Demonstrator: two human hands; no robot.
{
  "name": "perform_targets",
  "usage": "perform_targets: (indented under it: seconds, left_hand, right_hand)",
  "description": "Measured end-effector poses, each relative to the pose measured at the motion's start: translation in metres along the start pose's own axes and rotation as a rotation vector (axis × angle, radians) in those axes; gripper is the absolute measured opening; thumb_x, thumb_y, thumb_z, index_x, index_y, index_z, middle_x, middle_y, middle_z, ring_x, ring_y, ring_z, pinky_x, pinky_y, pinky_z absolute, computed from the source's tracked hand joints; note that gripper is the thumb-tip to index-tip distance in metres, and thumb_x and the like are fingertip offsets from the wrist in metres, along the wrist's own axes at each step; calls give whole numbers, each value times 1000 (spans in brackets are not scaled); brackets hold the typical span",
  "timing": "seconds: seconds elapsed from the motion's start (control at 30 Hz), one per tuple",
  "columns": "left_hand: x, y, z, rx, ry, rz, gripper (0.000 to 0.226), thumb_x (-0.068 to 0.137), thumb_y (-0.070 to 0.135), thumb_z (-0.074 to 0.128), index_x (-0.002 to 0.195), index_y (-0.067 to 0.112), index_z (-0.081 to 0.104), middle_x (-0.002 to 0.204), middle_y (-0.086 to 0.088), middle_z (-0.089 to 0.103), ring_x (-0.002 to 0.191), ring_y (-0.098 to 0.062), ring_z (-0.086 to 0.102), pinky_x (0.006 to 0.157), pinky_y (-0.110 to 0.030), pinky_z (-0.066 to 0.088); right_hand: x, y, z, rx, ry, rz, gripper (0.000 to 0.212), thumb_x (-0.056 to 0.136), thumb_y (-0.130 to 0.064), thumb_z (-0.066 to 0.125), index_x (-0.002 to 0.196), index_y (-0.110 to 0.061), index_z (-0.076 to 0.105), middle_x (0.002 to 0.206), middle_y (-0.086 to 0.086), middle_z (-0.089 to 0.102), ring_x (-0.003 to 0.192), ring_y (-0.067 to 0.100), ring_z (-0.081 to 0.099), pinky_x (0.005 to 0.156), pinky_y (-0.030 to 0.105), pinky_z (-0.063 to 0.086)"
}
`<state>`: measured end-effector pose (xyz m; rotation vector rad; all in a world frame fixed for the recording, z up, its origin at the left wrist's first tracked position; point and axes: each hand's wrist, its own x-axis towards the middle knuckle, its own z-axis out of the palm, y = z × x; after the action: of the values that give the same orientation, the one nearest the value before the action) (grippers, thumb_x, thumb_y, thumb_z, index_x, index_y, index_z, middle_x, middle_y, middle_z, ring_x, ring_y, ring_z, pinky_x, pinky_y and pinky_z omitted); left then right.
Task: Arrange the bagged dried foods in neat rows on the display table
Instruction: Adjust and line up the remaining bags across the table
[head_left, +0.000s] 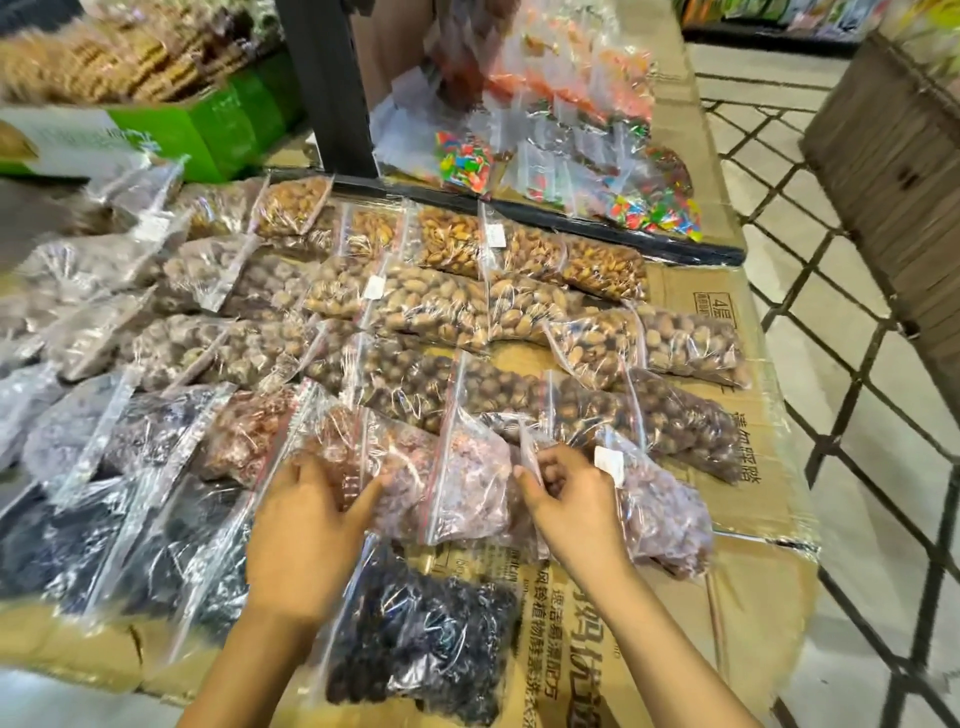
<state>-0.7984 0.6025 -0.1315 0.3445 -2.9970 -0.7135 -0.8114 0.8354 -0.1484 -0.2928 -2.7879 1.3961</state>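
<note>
Clear zip bags of dried foods lie in rows on a cardboard-covered display table (748, 525). My left hand (306, 540) rests on a bag of pinkish-brown dried fruit (395, 457), fingers spread over its left part. My right hand (571, 499) pinches the zip edge of a neighbouring pinkish bag (665, 509) that has a white label. Between the two hands lies a similar bag (467, 483). A bag of dark dried fruit (426, 639) lies just below my hands. Rows of nut bags (431, 306) run behind.
Dark bags (104, 540) fill the near left. A black post (327, 88) stands at the back, with bags of colourful candy (571, 156) behind a black rail. A green box (208, 124) sits at the back left. The table's right edge borders a tiled floor (857, 415).
</note>
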Motion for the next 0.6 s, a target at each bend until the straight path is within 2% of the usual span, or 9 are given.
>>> perform_targets:
  seconds: [0.07, 0.17, 0.23, 0.3, 0.37, 0.47, 0.53, 0.6]
  left_hand:
    - [0, -4, 2, -70, -136, -55, 60, 76, 70, 47, 88, 12, 52, 57, -3, 60, 49, -18, 54, 50, -32, 46]
    - [2, 1, 6, -335, -243, -81, 48, 81, 57, 55, 78, 9, 54, 44, 1, 47, 37, -11, 38, 42, -27, 34]
    - [2, 7, 8, -423, -189, -85, 32, 93, 38, 53, 74, 12, 55, 42, 3, 47, 33, -3, 36, 39, -20, 32]
    - [3, 13, 11, -432, -117, -60, 25, 98, 22, 48, 75, 13, 52, 49, 3, 47, 35, -2, 41, 37, -15, 33]
    - [7, 21, 10, -375, -63, -3, 19, 98, 17, 47, 81, 11, 52, 56, 3, 48, 39, -3, 41, 38, -15, 36]
    - [23, 32, 2, -261, 26, 125, 17, 97, 12, 49, 82, 5, 51, 54, 5, 45, 41, -5, 37, 39, -13, 38]
    - [34, 36, -4, -215, 40, 175, 20, 97, 11, 51, 78, 5, 48, 52, 6, 42, 40, -4, 36, 40, -11, 39]
    - [45, 31, -4, -204, 41, 197, 24, 96, 15, 52, 77, 1, 51, 53, 4, 46, 40, -7, 40, 38, -16, 38]
  right_hand:
    - [-2, 2, 1, 69, 36, 2, 19, 85, -23, 67, 71, -23, 54, 55, -11, 53, 49, 2, 51, 47, 15, 35]
    - [-1, 7, 0, 140, 23, 10, 18, 87, -24, 65, 73, -17, 59, 58, -3, 59, 51, 7, 53, 50, 21, 40]
    - [-1, 10, -1, 154, -10, 4, 18, 89, -25, 63, 77, -12, 61, 62, 5, 62, 53, 13, 54, 54, 29, 43]
    - [-1, 12, -2, 164, -48, -8, 18, 90, -25, 62, 77, -12, 61, 60, 3, 60, 48, 9, 49, 51, 27, 41]
    - [-1, 12, -3, 182, -78, -5, 18, 90, -24, 60, 76, -14, 60, 58, 2, 58, 45, 4, 44, 49, 25, 39]
    - [0, 13, -4, 184, -89, 3, 21, 90, -24, 59, 75, -10, 59, 59, 12, 58, 45, 9, 41, 47, 27, 36]
    - [1, 11, -7, 183, -94, 2, 21, 90, -21, 59, 74, -8, 58, 56, 8, 53, 44, 8, 39, 48, 27, 35]
    - [-1, 8, -11, 198, -107, 11, 19, 91, -15, 59, 74, -7, 58, 54, 0, 49, 42, 4, 37, 46, 22, 33]
